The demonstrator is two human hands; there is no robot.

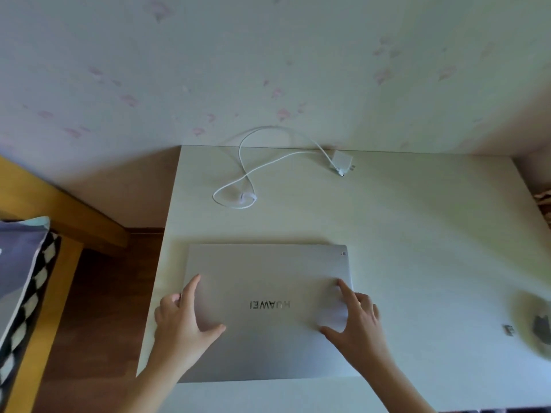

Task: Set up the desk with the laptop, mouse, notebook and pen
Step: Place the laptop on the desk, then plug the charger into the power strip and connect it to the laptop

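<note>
Both hands, left (182, 320) and right (354, 320), rest spread-fingered on the closed silver laptop (268, 281) lying on the pale desk (417, 234); mouse, notebook and pen seemingly remain.

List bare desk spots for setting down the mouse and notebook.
Widest bare patch: right of the laptop, below the charger, before the blurred items at the right edge. A narrower strip lies between the laptop and the cable. Crowded: laptop sides, both hands there.
</note>
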